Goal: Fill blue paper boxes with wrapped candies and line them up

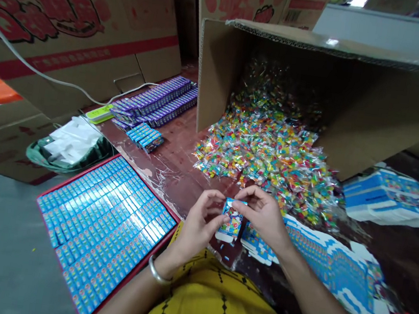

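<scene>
While both hands are closing on it, the small blue carton (232, 223) is standing upright between the fingertips, raised just above the dark table (178, 160). The left hand (198, 225) is pinching its left edge between thumb and curled fingers, and the right hand (266, 213) is gripping its top and right side. Just beneath and to the right of the right fingers, a row of flat blue carton blanks (334, 266) is fanning out along the table. Beyond the fingertips, a heap of bright sweet packets (268, 149) is spilling from a large cardboard box (374, 106) lying on its side. Left of the left fingers, a red-rimmed tray (131, 273) is holding tight rows of closed blue cartons. Farther off beyond that tray, purple packs (159, 99) are lying in rows.
</scene>
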### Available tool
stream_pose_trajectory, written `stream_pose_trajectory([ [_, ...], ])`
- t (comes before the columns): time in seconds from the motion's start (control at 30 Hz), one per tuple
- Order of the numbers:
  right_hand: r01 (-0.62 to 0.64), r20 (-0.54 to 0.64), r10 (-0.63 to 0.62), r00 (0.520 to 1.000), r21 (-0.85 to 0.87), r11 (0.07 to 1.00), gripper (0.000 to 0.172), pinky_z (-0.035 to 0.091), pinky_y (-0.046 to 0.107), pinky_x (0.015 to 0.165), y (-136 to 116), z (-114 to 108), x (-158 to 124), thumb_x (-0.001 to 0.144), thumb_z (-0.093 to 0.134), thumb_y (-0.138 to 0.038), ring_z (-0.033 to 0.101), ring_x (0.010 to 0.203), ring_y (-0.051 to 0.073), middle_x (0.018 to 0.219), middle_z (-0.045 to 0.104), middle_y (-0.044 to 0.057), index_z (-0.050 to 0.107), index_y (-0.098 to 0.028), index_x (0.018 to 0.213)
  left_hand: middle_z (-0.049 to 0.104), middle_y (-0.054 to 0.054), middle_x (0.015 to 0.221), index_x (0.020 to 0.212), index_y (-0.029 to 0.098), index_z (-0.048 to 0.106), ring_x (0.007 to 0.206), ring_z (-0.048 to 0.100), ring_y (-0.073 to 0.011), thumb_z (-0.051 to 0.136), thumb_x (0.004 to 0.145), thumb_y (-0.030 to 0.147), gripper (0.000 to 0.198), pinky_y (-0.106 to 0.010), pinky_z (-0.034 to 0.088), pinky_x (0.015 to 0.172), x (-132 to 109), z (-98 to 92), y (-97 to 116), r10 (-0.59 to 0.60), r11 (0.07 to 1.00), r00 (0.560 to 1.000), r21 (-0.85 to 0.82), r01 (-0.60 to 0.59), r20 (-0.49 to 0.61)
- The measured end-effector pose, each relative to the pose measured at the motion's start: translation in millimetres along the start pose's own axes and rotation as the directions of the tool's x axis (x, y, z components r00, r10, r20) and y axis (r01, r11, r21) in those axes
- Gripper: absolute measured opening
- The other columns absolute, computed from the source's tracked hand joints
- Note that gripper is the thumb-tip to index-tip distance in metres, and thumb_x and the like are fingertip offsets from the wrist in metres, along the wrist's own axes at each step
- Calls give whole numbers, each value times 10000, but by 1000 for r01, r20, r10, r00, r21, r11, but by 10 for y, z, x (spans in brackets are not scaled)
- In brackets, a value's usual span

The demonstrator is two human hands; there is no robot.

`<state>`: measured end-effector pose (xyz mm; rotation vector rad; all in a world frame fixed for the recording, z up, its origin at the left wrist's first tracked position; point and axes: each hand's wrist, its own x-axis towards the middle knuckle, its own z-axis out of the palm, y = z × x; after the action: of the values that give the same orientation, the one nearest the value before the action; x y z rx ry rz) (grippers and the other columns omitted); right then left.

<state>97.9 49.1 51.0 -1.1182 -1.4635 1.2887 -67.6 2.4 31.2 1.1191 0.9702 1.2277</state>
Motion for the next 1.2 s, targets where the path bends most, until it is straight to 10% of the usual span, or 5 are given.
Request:
stream_pose_trajectory([
  [0.27,-93,91,94,991,-18,996,246,438,262,602,-19,-135,109,759,740,-395,551,619,130,652,623,-14,658,-174,689,594,-77,1143,1234,236,497,976,618,-178,638,855,196,406,-315,529,861,-16,19,28,24,996,998,80,-29,58],
  [0.47,156,0,-161,987,-238,959,232,456,308,675,-31,-70,-8,865,639,-341,593,709,169,738,646,24,660,-202,680,615,-63,1145,1288,258,542,897,633,-157,647,854,224,447,-276,537,789,-24,-29,45,-47,997,997,71,42,66],
  [0.83,68,-2,-74,997,-373,925,427,535,295,686,94,-346,-60,882,612,-334,649,880,183,1086,657,53,517,-282,1295,655,4,864,937,187,529,777,647,-115,752,752,237,294,-203,530,704,120,-184,-42,-78,996,987,-58,70,-141],
  [1.03,11,-98,-304,948,-942,336,197,464,439,894,410,-1086,286,828,661,-270,558,1068,305,1102,657,102,647,-210,1015,603,16,837,1020,192,511,652,603,-113,813,652,291,487,-252,572,542,179,-243,-88,-277,951,934,-200,234,-226],
  [1.2,85,11,-353,936,-977,196,96,462,380,847,554,-1221,395,890,572,-240,571,995,263,1018,690,73,655,-217,932,627,-57,1013,1186,177,564,829,623,-151,761,704,221,523,-378,594,785,150,-159,-78,-401,865,912,-364,346,-86],
])
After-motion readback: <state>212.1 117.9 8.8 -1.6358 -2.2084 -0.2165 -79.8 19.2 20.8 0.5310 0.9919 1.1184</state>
